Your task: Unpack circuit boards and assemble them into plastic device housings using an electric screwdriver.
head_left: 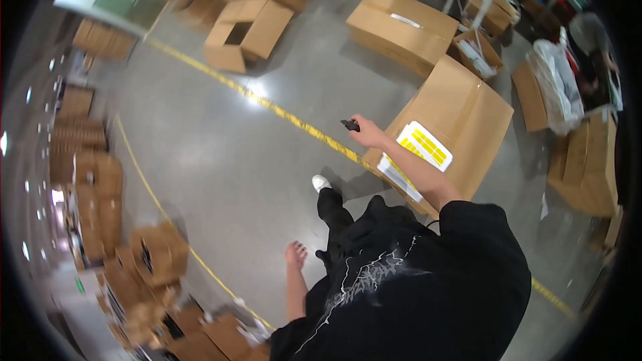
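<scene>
My right hand (pixel 364 132) is closed around a small dark object (pixel 350 125) whose kind I cannot make out. The right forearm reaches across an open cardboard box (pixel 478 117) at my right. In that box lie white sheets (pixel 428 146) with yellow blocks on them, partly hidden under the arm. My left hand (pixel 295 253) hangs low over the grey floor, its fingers loosely apart and holding nothing.
A yellow floor line (pixel 267 105) runs diagonally ahead. Beyond it stand an open carton (pixel 267 33) and a long closed carton (pixel 401 30). Several boxes (pixel 97 194) are stacked at the left. People sit by a table at the far right, near a plastic-wrapped item (pixel 555 83).
</scene>
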### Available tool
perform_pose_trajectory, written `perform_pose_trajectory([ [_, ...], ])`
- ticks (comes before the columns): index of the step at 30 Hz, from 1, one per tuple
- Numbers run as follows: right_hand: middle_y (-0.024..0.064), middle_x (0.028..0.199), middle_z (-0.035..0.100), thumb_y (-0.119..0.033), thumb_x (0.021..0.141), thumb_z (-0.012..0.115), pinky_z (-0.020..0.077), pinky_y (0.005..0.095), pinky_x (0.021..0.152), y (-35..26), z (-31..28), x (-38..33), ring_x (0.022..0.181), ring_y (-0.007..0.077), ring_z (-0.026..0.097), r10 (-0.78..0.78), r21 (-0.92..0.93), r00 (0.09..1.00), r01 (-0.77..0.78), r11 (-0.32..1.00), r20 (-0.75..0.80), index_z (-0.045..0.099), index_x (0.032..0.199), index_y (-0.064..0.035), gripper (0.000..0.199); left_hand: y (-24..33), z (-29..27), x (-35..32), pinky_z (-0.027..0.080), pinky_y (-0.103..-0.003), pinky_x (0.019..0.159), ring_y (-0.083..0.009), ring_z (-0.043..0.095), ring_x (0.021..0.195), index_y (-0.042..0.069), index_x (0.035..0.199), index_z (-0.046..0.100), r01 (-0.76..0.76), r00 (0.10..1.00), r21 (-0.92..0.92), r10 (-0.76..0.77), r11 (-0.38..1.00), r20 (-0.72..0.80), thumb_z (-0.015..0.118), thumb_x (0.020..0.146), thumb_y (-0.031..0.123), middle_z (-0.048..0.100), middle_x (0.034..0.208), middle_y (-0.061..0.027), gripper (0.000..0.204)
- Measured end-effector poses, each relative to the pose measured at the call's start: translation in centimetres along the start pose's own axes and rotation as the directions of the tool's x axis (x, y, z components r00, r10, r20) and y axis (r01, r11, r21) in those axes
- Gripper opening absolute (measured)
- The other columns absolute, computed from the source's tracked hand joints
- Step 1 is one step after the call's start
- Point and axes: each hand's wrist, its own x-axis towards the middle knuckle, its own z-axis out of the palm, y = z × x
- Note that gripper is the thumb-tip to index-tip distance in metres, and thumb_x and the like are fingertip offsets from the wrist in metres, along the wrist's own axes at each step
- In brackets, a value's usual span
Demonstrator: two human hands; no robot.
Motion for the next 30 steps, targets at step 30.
perform_pose_trajectory([
  [30, 0.0215, 0.103, 0.058, -0.025, 0.086, 0.049, 0.0456, 0.0462, 0.081, 27.5, -31.3, 58.1, 0.097, 0.0374, 0.056, 0.683, -0.263, 0.686, -0.728, 0.634, -0.251, 0.043, 0.108, -0.0033, 0.032, 41.1, 76.4, 20.6, 0.036, -0.018, 0.061, -0.0063, 0.046, 0.068, 0.006, 0.091, 0.052, -0.322, 0.711, 0.632, -0.261, 0.705, 0.653, 0.036, 0.082, -0.001, 0.054, 0.084, -0.0020, 0.019],
])
